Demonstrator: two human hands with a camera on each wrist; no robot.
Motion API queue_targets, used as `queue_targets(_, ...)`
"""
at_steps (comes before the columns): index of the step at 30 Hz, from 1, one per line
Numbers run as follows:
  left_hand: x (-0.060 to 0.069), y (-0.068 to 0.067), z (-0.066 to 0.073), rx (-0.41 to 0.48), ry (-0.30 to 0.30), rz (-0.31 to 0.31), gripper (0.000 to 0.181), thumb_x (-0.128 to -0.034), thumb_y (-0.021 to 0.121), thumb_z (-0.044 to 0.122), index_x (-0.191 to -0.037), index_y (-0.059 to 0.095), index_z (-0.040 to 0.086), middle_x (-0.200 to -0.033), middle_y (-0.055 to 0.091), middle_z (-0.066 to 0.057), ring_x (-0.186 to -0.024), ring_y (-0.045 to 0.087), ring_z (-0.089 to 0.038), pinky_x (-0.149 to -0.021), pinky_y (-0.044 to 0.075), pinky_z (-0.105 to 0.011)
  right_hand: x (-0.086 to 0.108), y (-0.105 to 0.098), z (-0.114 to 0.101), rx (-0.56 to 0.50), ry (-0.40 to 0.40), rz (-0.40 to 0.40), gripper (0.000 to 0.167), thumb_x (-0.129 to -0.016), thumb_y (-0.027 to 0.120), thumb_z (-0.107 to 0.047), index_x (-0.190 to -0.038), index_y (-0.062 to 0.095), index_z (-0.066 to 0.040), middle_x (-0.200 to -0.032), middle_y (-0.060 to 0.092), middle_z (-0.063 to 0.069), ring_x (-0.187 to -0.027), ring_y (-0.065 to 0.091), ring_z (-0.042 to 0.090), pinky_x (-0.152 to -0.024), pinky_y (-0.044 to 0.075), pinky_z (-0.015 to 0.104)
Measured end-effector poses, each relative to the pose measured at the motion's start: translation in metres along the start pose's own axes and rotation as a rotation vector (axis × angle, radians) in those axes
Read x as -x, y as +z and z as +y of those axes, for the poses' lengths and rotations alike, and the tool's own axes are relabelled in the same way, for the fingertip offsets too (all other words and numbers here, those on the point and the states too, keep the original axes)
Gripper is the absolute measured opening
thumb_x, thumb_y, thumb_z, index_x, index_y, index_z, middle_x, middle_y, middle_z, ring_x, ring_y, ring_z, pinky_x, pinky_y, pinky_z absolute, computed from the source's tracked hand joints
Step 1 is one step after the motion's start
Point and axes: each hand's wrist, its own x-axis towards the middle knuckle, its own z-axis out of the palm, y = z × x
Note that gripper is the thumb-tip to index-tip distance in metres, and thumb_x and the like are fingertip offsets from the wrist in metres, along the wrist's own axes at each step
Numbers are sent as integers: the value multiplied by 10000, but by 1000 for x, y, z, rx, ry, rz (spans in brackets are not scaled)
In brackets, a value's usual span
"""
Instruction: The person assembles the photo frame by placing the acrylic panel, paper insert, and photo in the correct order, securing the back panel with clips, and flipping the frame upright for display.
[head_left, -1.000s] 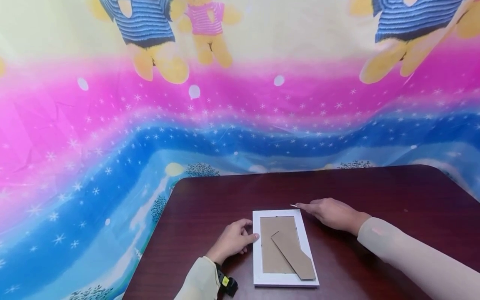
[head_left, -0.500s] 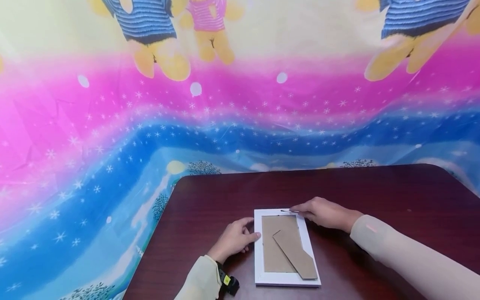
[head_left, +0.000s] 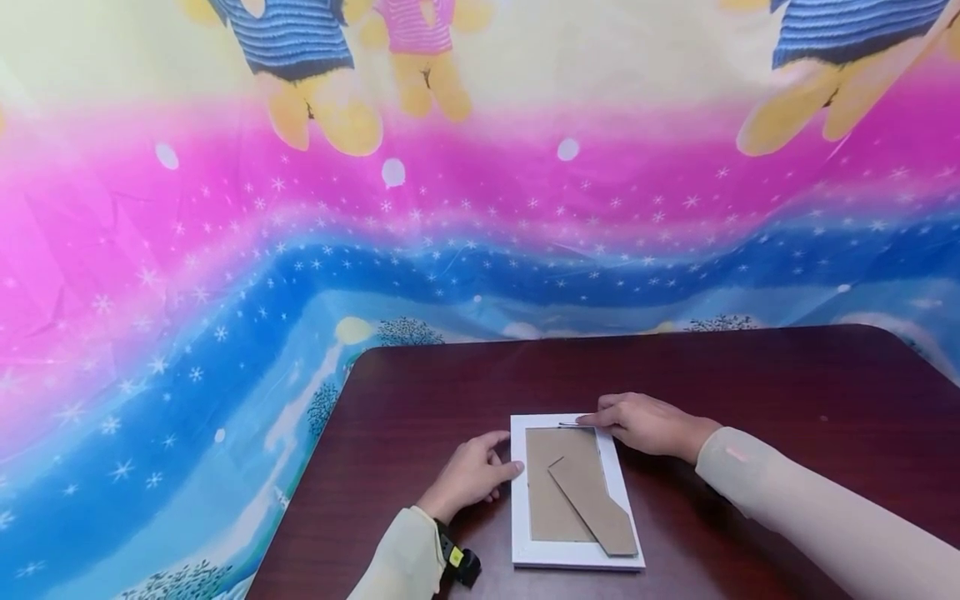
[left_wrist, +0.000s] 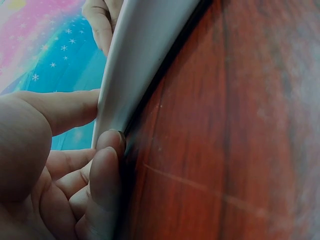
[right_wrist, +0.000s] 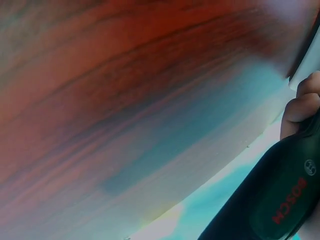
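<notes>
A white picture frame [head_left: 519,500] lies face down on the table, its brown backing board [head_left: 546,500] and slanted brown stand flap [head_left: 598,515] uppermost. My left hand [head_left: 472,473] holds the frame's left edge, the thumb on the rim and the other fingers bent at its side. My right hand [head_left: 651,423] is over the frame's far right corner and grips a screwdriver [right_wrist: 282,192] with a dark green Bosch handle. In the head view that handle is hidden by the hand. Its thin shaft lies over the far rim, with the tip at the backing board's far edge.
The dark reddish-brown table [head_left: 427,400] has rounded far corners. Behind it hangs a colourful printed backdrop [head_left: 480,200] with snowflakes and bears. A black band with a small black device [head_left: 461,562] sits on the left wrist.
My right hand has moved left and nearer, bringing the screwdriver's tip from beyond the far corner to the backing board's far edge. The left hand keeps its hold on the frame.
</notes>
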Motion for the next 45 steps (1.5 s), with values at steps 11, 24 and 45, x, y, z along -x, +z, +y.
queue_targets(11, 0, 1, -1, 2, -8, -1, 622, -881, 728, 352, -1407, 511, 101, -622, 568, -19, -463, 556, -179, -459, 494, -335, -3, -4, 1, -15, 12, -80, 425, -934, 625, -48, -1294, 655, -272, -812, 408, -159, -668, 403, 33, -565, 378, 207)
queue_targets(24, -1, 2, 0, 6, -8, 2, 631, -886, 727, 333, -1421, 496, 92, -636, 571, -19, -464, 558, -179, -449, 497, -331, -6, -10, -1, 74, -108, -89, 428, -926, 604, -17, -1288, 662, -239, -766, 394, -174, -609, 382, 15, -560, 367, 195)
queue_targets(45, -1, 2, 1, 17, -31, -4, 617, -888, 728, 315, -1419, 501, 97, -633, 569, -27, -457, 555, -177, -446, 497, -330, -2, 2, 1, 463, -344, 40, 445, -870, 626, 8, -1266, 679, -186, -993, 611, -23, -546, 546, 66, -500, 497, 269)
